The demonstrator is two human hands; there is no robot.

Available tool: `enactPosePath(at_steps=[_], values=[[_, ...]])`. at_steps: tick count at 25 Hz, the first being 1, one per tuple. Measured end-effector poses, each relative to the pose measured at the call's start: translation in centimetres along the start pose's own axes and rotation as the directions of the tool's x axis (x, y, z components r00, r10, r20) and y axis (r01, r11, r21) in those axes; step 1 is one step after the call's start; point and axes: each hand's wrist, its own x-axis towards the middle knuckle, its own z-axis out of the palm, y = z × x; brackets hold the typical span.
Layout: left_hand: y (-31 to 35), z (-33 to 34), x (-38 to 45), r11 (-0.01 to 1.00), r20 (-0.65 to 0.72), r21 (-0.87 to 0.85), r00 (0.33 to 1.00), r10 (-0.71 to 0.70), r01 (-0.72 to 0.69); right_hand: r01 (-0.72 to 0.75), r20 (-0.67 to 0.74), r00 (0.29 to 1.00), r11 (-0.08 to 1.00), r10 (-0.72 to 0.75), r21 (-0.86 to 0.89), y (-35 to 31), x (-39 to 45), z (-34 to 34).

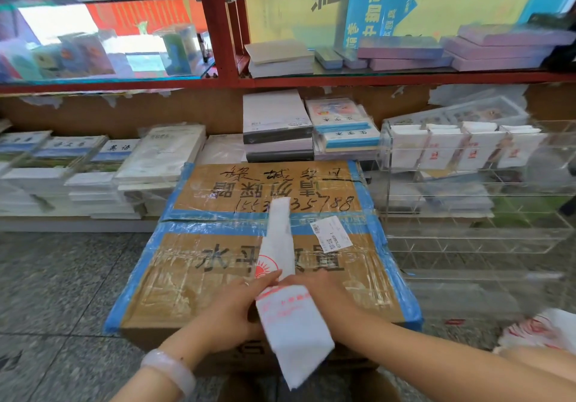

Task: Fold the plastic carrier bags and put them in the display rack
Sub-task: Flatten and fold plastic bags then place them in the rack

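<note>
I see my left hand (232, 303) and right hand (324, 292) both pinching a long folded white carrier bag (280, 246) across the cardboard box (193, 264), its end overhanging the near edge. The clear display rack (467, 183) stands right, with folded bags (461, 147) in its top row.

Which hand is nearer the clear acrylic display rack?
Right. The right hand holds the white plastic bag on the rack's side; the left hand is farther away across the bag.
</note>
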Motion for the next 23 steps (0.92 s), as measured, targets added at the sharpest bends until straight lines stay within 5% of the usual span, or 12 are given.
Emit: enactPosePath(at_steps=[1,3,4,8,12,14,17,23], values=[[-0.2,0.0,0.2,0.989,-0.050,-0.149,0.998,-0.025,0.017,-0.162,0.069,0.986,0.967,0.152,0.194,-0.5,0.0,-0.1],[-0.1,-0.6,0.4,0.916,-0.079,-0.392,0.989,-0.126,0.085,-0.412,0.232,0.910,0.680,0.344,0.606,-1.8,-0.1,0.2],[-0.1,-0.9,0.4,0.894,-0.079,-0.434,0.984,-0.162,0.112,-0.476,0.301,0.875,0.559,0.380,0.679,-2.3,-0.2,0.1],[0.4,-1.0,0.7,0.926,-0.173,-0.336,0.955,-0.243,0.174,-0.603,0.470,0.788,0.352,0.397,0.716,-2.8,-0.5,-1.2],[0.4,-1.1,0.8,0.962,-0.138,-0.203,0.967,-0.213,0.183,-0.555,0.277,0.696,0.252,0.662,0.793,-0.3,0.3,-2.8],[0.6,-1.2,0.8,0.960,-0.135,-0.188,0.963,-0.234,0.207,-0.497,0.120,0.660,0.311,0.741,0.810,1.3,0.5,-3.5],[0.9,-1.2,0.9,0.970,-0.179,-0.069,0.954,-0.241,0.232,-0.556,-0.070,0.651,0.538,0.756,0.633,3.1,0.1,-4.2],[1.6,-1.1,1.5,0.970,-0.182,0.091,0.961,-0.206,0.225,-0.610,-0.138,0.754,0.762,0.642,0.215,3.9,-1.8,-3.7]])
